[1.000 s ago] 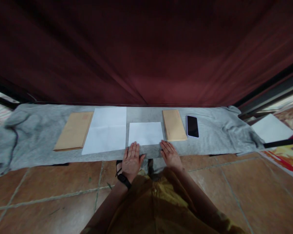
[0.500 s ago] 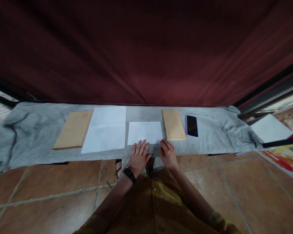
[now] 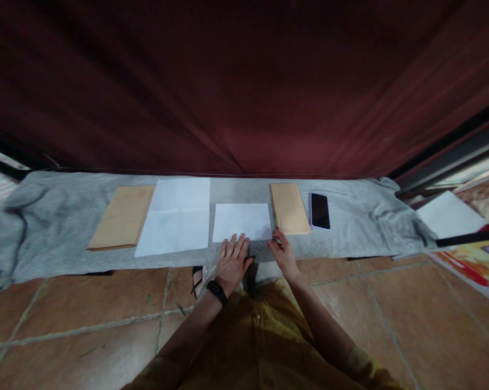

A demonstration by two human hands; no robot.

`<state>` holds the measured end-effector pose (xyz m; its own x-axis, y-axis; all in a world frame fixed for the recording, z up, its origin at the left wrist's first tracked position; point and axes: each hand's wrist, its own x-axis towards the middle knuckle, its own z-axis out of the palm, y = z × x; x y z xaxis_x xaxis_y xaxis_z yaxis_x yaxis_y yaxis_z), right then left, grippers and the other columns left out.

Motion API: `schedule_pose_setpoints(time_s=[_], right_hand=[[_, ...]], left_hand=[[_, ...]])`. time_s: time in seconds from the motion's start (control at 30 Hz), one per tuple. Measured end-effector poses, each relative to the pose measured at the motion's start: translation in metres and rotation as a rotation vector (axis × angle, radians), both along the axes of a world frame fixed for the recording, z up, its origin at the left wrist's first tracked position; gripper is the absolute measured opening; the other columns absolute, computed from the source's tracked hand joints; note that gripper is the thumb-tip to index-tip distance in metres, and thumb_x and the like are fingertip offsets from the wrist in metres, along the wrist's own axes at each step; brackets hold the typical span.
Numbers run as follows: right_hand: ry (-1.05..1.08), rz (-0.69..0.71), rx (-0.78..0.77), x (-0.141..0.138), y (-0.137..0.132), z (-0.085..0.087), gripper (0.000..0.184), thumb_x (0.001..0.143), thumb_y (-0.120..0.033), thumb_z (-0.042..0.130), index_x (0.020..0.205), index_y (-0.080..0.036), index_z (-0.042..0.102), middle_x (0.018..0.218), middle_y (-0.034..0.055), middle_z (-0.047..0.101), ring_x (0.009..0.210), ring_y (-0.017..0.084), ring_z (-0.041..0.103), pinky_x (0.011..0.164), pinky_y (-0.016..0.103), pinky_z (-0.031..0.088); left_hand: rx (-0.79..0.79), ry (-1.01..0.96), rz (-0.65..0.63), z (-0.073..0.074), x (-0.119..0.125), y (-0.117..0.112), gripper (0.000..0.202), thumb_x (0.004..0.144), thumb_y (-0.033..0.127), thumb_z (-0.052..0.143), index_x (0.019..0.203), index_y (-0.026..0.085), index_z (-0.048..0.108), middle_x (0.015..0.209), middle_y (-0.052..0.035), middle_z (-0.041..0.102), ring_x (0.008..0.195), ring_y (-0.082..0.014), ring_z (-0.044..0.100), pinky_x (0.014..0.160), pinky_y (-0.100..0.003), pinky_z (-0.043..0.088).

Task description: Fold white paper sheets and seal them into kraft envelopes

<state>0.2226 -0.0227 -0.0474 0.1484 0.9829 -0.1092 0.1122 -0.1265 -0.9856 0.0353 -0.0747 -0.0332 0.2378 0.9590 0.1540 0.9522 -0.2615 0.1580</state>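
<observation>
A folded sheet of white paper point(image 3: 242, 221) lies flat on the grey cloth in front of me. Pressing on its near edge, my left hand point(image 3: 232, 266) is spread with the fingers stretched out. At the paper's near right corner is my right hand point(image 3: 284, 255), its fingers bent and the thumb apart from the index finger; I see nothing held in it. Just beyond that hand lies a brown envelope stack point(image 3: 290, 208). Left of the folded paper, a larger creased white sheet point(image 3: 175, 216) partly overlaps or touches a second brown envelope stack point(image 3: 122, 218).
A phone point(image 3: 320, 210) lies face up at the right on the grey cloth point(image 3: 366, 216). Dark red fabric point(image 3: 244, 97) rises behind the narrow surface. Far right are a white sheet point(image 3: 451, 213) and a colourful printed package point(image 3: 476, 265). Tiled floor point(image 3: 98, 319) shows below.
My right hand has shifted slightly right, and its thumb and index finger now show a gap at the paper's corner. The left hand and the paper have stayed in place.
</observation>
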Motion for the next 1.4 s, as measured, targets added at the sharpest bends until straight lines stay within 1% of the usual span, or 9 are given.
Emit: schedule_pose_setpoints(time_s=[0.1,0.23,0.4,0.63,0.87,1.03,1.2,1.27,1.4], right_hand=[[0.17,-0.073,-0.116,-0.004,0.007,0.002,0.052,0.071,-0.045,0.07,0.116,-0.02,0.065,0.09,0.0028,0.07,0.067,0.017,0.064,0.064,0.033,0.058],[0.325,-0.069,-0.267,-0.009,0.017,0.009,0.039,0.065,-0.044,0.077,0.095,-0.022,0.066,0.064,-0.0031,0.067,0.051,0.016,0.061,0.049,0.028,0.054],[0.392,0.017,-0.355,-0.015,0.023,0.017,0.031,0.065,-0.044,0.08,0.076,-0.023,0.059,0.059,-0.0014,0.069,0.043,0.014,0.061,0.041,0.025,0.051],[0.471,-0.066,-0.303,-0.022,0.018,0.026,0.041,0.06,-0.045,0.082,0.084,-0.023,0.056,0.062,-0.0034,0.069,0.053,0.018,0.069,0.048,0.027,0.057],[0.668,-0.16,-0.214,-0.025,-0.003,0.033,0.054,0.053,-0.045,0.091,0.087,-0.023,0.055,0.074,-0.0028,0.069,0.063,0.019,0.072,0.062,0.033,0.063],[0.718,-0.14,-0.241,-0.026,-0.017,0.03,0.05,0.056,-0.046,0.092,0.086,-0.022,0.059,0.078,-0.0012,0.07,0.068,0.02,0.073,0.07,0.037,0.063],[0.696,-0.073,-0.276,-0.023,-0.024,0.026,0.047,0.06,-0.046,0.09,0.089,-0.021,0.062,0.08,0.0022,0.072,0.073,0.023,0.074,0.074,0.041,0.061],[0.689,-0.06,-0.297,-0.021,-0.025,0.025,0.048,0.057,-0.045,0.091,0.086,-0.021,0.062,0.076,0.0022,0.072,0.071,0.024,0.073,0.072,0.041,0.06],[0.688,-0.04,-0.341,-0.02,-0.026,0.026,0.051,0.051,-0.042,0.092,0.088,-0.02,0.064,0.075,0.0026,0.072,0.067,0.023,0.072,0.068,0.039,0.059]], left_hand=[[0.027,-0.008,-0.005,-0.003,0.0,0.0,0.056,0.099,0.04,0.047,0.15,0.018,0.046,0.159,-0.0091,0.041,0.151,-0.0318,0.03,0.123,-0.055,0.026],[0.061,-0.032,-0.009,-0.005,-0.001,0.001,0.055,0.099,0.04,0.046,0.15,0.019,0.046,0.157,-0.0105,0.044,0.15,-0.0316,0.033,0.122,-0.056,0.028],[0.068,-0.03,-0.012,-0.004,-0.002,0.002,0.054,0.1,0.04,0.043,0.149,0.017,0.047,0.156,-0.0113,0.046,0.149,-0.0318,0.034,0.122,-0.056,0.027],[0.105,-0.067,0.028,-0.001,-0.001,0.003,0.056,0.1,0.038,0.042,0.15,0.014,0.044,0.155,-0.0142,0.047,0.147,-0.0305,0.038,0.119,-0.053,0.03],[0.128,-0.096,0.074,0.008,0.003,0.011,0.055,0.099,0.031,0.04,0.153,0.02,0.042,0.154,-0.0112,0.048,0.128,-0.0309,0.056,0.102,-0.047,0.047],[0.131,-0.091,0.089,0.007,0.008,0.017,0.052,0.099,0.031,0.038,0.15,0.021,0.046,0.144,-0.0113,0.059,0.113,-0.0289,0.064,0.095,-0.042,0.052],[0.073,-0.057,0.134,0.006,0.011,0.021,0.048,0.097,0.022,0.04,0.142,0.021,0.055,0.139,-0.012,0.063,0.093,-0.0259,0.071,0.071,-0.037,0.059],[0.059,-0.028,0.13,0.007,0.011,0.022,0.049,0.095,0.017,0.04,0.141,0.021,0.056,0.139,-0.012,0.063,0.093,-0.0261,0.071,0.067,-0.037,0.059],[0.067,-0.008,0.113,0.01,0.005,0.022,0.046,0.094,0.013,0.04,0.134,0.019,0.062,0.137,-0.011,0.065,0.099,-0.0277,0.071,0.07,-0.038,0.059]])
